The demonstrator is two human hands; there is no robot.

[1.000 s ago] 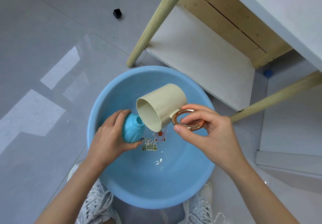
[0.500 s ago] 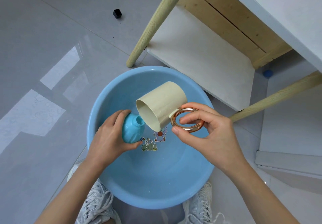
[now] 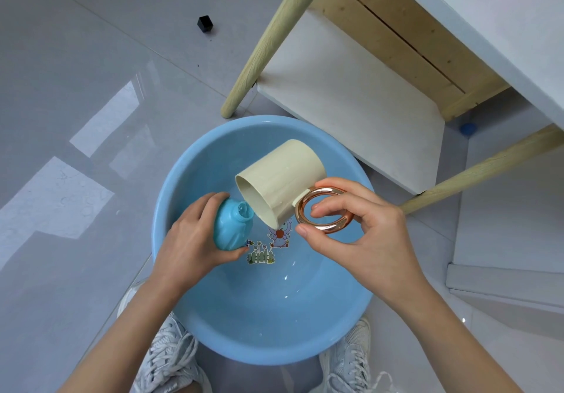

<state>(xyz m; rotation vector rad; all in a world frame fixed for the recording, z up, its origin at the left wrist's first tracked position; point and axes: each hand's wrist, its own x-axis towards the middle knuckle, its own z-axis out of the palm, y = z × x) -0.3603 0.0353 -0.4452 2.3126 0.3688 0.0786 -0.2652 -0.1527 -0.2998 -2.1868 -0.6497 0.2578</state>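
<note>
A cream mug (image 3: 279, 188) is tilted on its side over a blue basin (image 3: 189, 310), its mouth pointing left and down. My right hand (image 3: 363, 240) pinches the mug's rose-gold ring handle (image 3: 325, 214) between thumb and fingers. My left hand (image 3: 190, 240) grips a small turquoise bottle (image 3: 230, 227), its open neck just under the mug's lip. The basin floor shows a cartoon sticker and a little water.
The basin sits on a grey tiled floor between my white sneakers (image 3: 166, 359). A wooden table's legs (image 3: 265, 41) and a white lower shelf (image 3: 345, 93) stand just behind it. A small black cube (image 3: 205, 23) and a blue cap (image 3: 468, 128) lie on the floor.
The mug has tipped a little further toward the bottle's neck. Both hands stay in nearly the same place.
</note>
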